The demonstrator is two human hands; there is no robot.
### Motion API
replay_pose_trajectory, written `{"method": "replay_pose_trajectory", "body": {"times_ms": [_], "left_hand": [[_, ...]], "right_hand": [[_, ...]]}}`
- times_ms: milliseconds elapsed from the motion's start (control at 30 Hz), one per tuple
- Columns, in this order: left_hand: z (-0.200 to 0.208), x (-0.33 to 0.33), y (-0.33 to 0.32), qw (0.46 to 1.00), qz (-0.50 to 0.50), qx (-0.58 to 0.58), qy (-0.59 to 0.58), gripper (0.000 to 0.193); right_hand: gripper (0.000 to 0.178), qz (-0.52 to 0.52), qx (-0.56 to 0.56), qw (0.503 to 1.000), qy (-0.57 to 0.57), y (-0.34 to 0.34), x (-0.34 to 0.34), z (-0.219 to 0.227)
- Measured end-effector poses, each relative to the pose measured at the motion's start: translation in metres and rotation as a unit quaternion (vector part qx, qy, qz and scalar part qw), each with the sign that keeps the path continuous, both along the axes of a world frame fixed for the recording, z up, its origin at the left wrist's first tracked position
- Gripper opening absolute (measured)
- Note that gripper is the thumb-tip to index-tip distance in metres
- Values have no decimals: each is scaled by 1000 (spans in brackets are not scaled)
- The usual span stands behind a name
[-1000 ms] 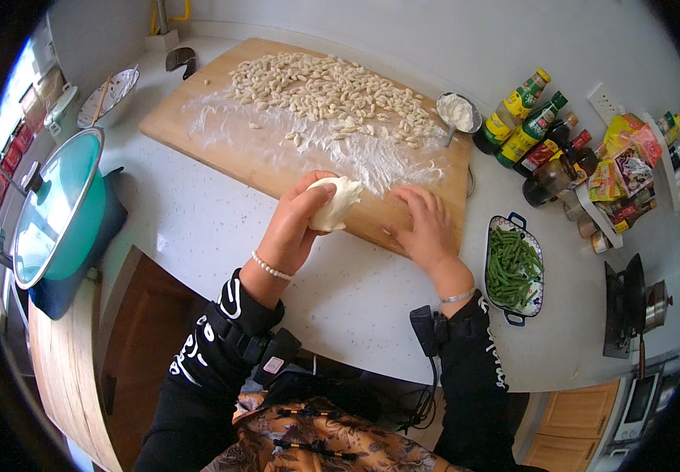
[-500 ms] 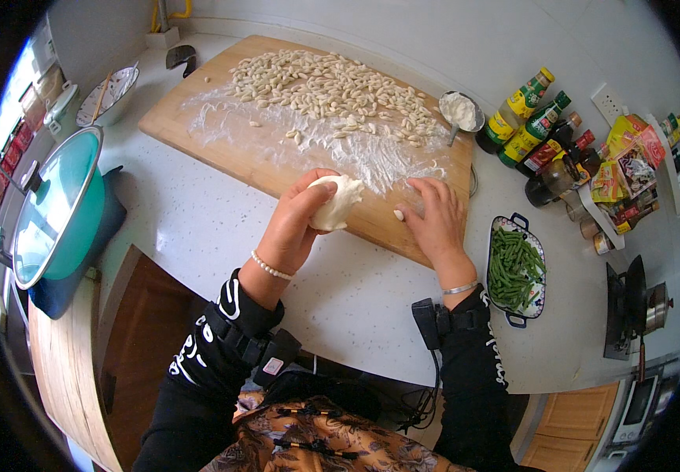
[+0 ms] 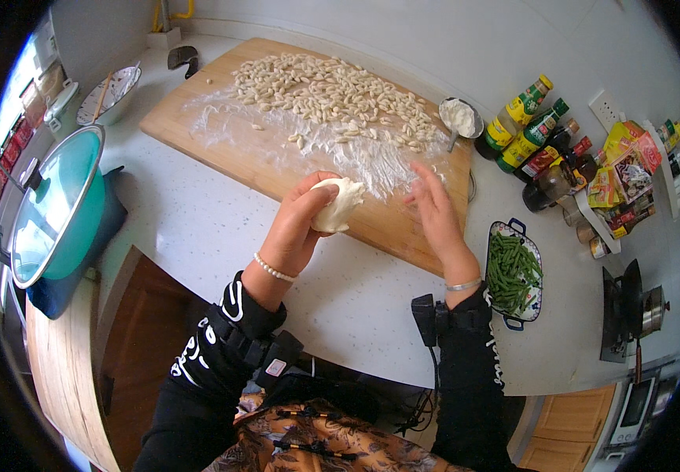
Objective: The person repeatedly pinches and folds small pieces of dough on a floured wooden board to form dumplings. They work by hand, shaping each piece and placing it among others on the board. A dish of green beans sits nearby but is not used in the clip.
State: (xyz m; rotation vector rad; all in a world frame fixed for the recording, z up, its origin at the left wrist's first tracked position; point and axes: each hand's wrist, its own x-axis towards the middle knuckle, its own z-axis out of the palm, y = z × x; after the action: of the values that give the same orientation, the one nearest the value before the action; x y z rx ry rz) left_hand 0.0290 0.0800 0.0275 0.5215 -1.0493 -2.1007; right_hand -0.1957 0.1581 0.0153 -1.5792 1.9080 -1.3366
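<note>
One dough lump (image 3: 337, 206), perhaps a hundred pieces (image 3: 332, 98)

Lump of pale dough (image 3: 338, 204) gripped in left hand (image 3: 299, 224), held above near edge of wooden board (image 3: 198, 134). Right hand (image 3: 434, 212) spread flat, fingers extended, just right of dough, over floured patch. Small shaped dough pieces (image 3: 340, 98) scattered beyond both hands. Tray of green beans (image 3: 514, 271) lying right of right wrist.

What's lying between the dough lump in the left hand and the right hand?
Only a floured strip of the wooden board. Head view shows nothing else between the dough lump in the left hand and the right hand.
</note>
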Motion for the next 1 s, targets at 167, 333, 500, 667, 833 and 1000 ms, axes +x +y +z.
{"method": "replay_pose_trajectory", "body": {"times_ms": [167,333,500,667,833,1000], "left_hand": [[4,0,2,1000,15,16,-12,26],[5,-1,2,1000,-13,8,-25,26],[1,-3,6,998,-27,-53,-28,26],[-3,-9,9,980,-15,-183,-83,25],[-5,-8,10,982,-40,-169,-78,26],[-8,-9,8,987,-42,-146,-60,29]], "right_hand": [[39,-39,-63,997,6,-10,12,5],[40,110,-10,988,-108,5,34,20],[33,130,3,991,-18,6,63,29],[30,38,11,986,164,9,71,37],[24,47,-14,970,239,10,66,42],[21,69,-53,965,246,11,64,44]]}}
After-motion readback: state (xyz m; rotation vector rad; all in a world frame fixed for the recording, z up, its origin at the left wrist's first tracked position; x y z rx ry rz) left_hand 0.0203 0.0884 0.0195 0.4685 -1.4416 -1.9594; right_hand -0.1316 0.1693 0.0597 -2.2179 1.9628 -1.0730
